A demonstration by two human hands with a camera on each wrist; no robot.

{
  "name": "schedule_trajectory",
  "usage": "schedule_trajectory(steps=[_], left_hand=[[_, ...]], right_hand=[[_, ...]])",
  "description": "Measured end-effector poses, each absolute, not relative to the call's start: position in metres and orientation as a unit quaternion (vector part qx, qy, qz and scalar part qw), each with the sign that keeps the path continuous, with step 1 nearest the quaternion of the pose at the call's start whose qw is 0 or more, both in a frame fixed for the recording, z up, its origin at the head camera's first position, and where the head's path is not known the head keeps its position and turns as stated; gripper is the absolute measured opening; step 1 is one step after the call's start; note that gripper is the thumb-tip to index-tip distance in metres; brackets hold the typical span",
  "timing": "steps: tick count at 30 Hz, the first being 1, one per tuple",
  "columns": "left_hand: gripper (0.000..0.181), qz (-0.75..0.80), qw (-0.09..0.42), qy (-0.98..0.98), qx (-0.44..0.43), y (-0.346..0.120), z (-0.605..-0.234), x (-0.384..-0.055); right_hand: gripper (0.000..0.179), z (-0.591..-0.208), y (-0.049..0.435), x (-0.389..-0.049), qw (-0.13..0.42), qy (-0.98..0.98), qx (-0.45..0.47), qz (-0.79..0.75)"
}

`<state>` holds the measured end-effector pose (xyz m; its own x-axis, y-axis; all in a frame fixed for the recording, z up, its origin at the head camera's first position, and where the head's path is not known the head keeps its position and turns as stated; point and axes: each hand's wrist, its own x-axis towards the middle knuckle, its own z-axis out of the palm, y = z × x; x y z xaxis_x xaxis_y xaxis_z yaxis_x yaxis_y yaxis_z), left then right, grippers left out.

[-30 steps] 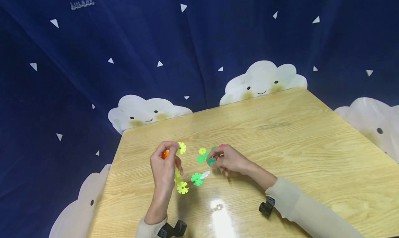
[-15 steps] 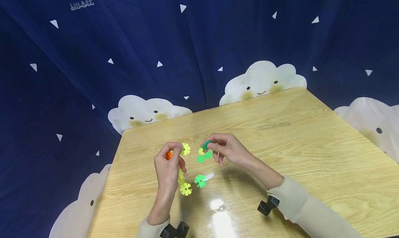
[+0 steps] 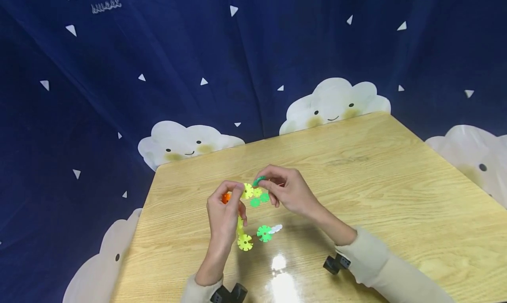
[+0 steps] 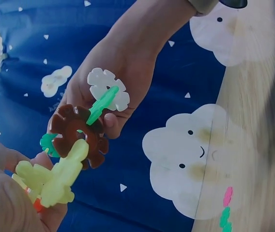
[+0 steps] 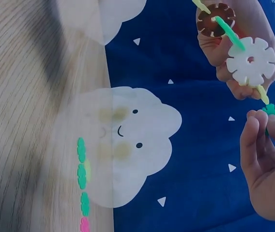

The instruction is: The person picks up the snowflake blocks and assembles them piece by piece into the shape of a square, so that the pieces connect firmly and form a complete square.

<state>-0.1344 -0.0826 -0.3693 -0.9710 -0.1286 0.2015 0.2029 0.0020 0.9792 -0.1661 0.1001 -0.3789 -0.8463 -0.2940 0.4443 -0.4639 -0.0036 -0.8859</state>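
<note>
My left hand (image 3: 223, 217) grips a chain of joined snowflake discs. An orange disc (image 3: 226, 198) shows inside its curled fingers, and a yellow disc (image 3: 247, 190) sticks out past the fingertips. Below the hand hang another yellow disc (image 3: 244, 242), a light green disc (image 3: 264, 234) and a white disc (image 3: 276, 228). A brown disc (image 4: 79, 137) of the same chain shows in the left wrist view. My right hand (image 3: 295, 193) pinches a dark green snowflake disc (image 3: 259, 180) between thumb and fingers, its edge right at the upper yellow disc.
On the wooden table (image 3: 356, 162) beyond the hands lie a loose yellow disc (image 3: 257, 192) and green discs (image 3: 255, 202). A pink disc (image 5: 84, 224) lies in line with them in the right wrist view. A blue curtain (image 3: 253, 52) with clouds hangs behind the table.
My right hand has lifted the dark green disc from among the loose discs and brought it up and left to the chain. My left hand has shifted right with the chain.
</note>
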Motion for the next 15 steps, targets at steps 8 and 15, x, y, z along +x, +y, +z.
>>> schedule_trajectory(steps=[8, 15], left_hand=[[0.010, -0.701, 0.112, -0.704, -0.026, -0.0823, -0.3696, -0.1342], [0.013, -0.705, 0.100, -0.702, -0.021, -0.0817, -0.3703, -0.1345]], right_hand=[[0.006, -0.3804, 0.0959, -0.1639, 0.086, -0.710, 0.282, 0.640], [0.009, -0.3829, 0.0913, -0.1628, 0.165, -0.722, 0.306, 0.598]])
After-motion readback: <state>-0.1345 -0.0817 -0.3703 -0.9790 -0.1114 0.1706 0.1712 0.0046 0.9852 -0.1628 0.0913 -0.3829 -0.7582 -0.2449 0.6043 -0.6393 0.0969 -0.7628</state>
